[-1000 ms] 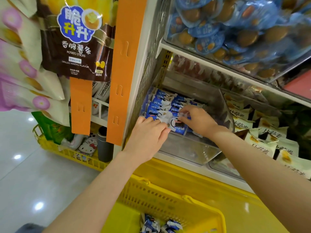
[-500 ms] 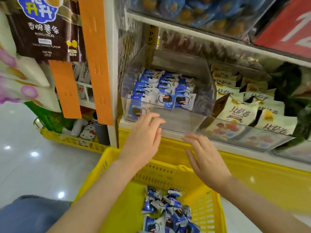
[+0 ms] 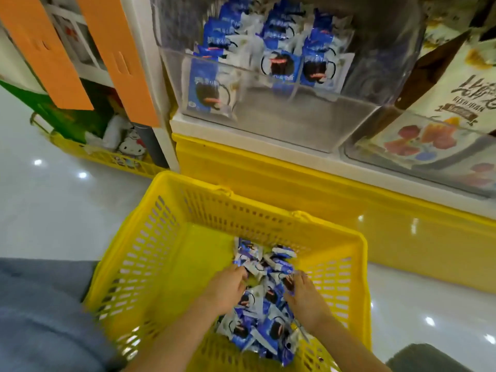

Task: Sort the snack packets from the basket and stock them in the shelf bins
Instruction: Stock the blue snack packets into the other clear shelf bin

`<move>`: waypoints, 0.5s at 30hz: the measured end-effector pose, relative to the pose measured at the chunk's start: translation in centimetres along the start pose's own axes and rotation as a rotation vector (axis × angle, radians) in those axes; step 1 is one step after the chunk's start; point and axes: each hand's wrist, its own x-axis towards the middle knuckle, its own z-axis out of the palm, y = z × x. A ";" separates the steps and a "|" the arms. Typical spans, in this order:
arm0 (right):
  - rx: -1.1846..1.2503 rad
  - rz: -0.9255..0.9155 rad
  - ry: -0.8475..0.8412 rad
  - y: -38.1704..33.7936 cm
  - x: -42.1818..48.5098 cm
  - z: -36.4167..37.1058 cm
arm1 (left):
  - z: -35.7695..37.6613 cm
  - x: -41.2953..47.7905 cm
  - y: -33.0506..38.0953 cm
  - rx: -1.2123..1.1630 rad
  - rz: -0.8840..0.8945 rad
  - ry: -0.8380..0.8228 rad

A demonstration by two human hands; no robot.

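A yellow plastic basket [image 3: 166,253] stands on the floor below the shelf. A pile of blue-and-white snack packets [image 3: 265,312] lies in its right half. Both my hands are down in the basket on that pile. My left hand [image 3: 228,288] has its fingers curled into the packets at the pile's left side. My right hand [image 3: 306,299] lies flatter on the right side, fingers touching packets. Above, a clear shelf bin [image 3: 281,122] holds rows of the same blue packets [image 3: 279,63].
To the right, a second clear bin [image 3: 402,162] holds beige snack bags [image 3: 456,98]. A yellow shelf base [image 3: 308,189] runs behind the basket. Orange strips [image 3: 128,63] hang at the left, over another yellow basket [image 3: 107,157] of goods. My grey-blue trouser leg [image 3: 40,304] is at the lower left.
Both hands have dropped from the front of the shelf bin into the basket and now lie on the packet pile. The view has tilted downward.
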 end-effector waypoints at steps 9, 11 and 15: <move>-0.087 0.140 -0.047 0.4 2.5 2.7 | 4.4 0.1 -2.8 -0.194 -0.174 -0.315; 0.010 0.183 -0.070 0.5 3.2 2.5 | 4.7 0.2 -2.9 -0.175 -0.149 -0.342; 0.250 0.261 -0.067 0.6 3.9 2.1 | 5.5 -0.1 -3.5 -0.131 -0.140 -0.378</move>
